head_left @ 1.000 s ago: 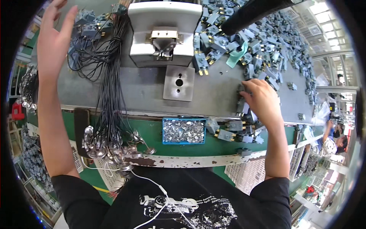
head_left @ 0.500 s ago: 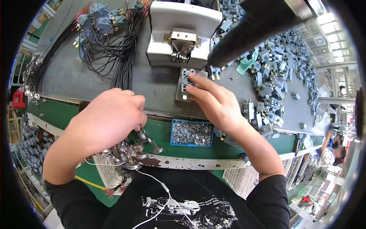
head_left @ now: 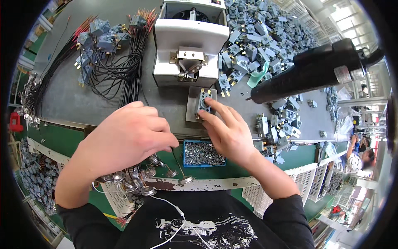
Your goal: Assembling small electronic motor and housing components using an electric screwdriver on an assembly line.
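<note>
My left hand (head_left: 134, 139) is closed in a pinch on a thin black wire (head_left: 177, 159), which runs down to a round silver metal cap (head_left: 186, 180). Below that hand hangs a bunch of similar metal caps (head_left: 134, 178) on wires at the table edge. With thumb and fingertips, my right hand (head_left: 232, 135) holds a grey plastic block (head_left: 204, 101) with brass terminals. The block lies on a flat metal fixture (head_left: 192, 106), in front of a white and black machine (head_left: 186, 37). Right of the block hangs a black electric screwdriver (head_left: 309, 72), touched by neither hand.
A blue tray (head_left: 204, 166) of small metal parts sits near the front edge. Bundled black wires (head_left: 132, 79) with grey blocks lie at the left. Many loose grey blocks (head_left: 257, 31) are heaped at the back right, with a green scrap (head_left: 258, 75) among them.
The screwdriver has swung right, away from the block. My left hand has moved right, drawing one wire and its cap apart from the bunch. My right hand still holds the block.
</note>
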### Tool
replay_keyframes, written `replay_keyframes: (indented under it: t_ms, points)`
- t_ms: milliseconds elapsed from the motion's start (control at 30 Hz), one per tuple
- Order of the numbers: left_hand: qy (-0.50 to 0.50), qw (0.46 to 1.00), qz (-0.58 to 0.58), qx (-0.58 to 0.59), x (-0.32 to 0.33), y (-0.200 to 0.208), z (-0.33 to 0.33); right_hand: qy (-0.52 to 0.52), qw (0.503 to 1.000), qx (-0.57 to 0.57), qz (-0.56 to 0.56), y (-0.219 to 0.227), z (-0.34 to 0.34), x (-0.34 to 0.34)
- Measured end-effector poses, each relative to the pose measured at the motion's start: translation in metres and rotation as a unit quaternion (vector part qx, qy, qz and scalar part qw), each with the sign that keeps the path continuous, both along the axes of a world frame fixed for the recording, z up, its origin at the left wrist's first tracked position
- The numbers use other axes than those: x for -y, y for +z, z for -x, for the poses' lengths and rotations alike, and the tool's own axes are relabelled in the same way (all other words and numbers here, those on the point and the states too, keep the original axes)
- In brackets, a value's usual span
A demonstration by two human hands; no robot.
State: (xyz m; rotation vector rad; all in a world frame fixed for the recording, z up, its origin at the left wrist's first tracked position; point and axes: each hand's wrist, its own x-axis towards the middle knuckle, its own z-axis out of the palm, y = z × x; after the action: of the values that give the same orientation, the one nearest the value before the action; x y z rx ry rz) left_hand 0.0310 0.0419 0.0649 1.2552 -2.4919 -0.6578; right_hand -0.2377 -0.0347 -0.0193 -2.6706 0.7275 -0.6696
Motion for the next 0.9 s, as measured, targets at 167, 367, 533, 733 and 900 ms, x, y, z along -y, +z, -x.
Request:
replay_keyframes:
  t_ms: [167, 367, 533, 733, 900]
  points:
    - [-0.011, 0.993, 0.117, -0.022, 0.012, -0.007, 0.010, 0.011, 0.995, 0.042, -0.092, 0.045, 0.002, -0.002]
    - [0.009, 0.993, 0.108, -0.055, 0.027, -0.026, 0.028, 0.045, 0.991, -0.106, -0.071, 0.094, 0.002, -0.026]
    - [-0.030, 0.996, 0.078, -0.029, 0.033, -0.022, 0.026, 0.083, 0.840, -0.062, -0.533, 0.080, 0.014, 0.033]
    - [-0.042, 0.997, -0.061, -0.029, 0.036, -0.015, 0.019, 0.064, 0.935, -0.084, -0.339, 0.068, 0.015, 0.012]
    - [0.028, 0.999, -0.020, -0.032, 0.029, -0.019, 0.021, 0.050, 0.957, 0.098, -0.269, 0.042, 0.020, -0.001]
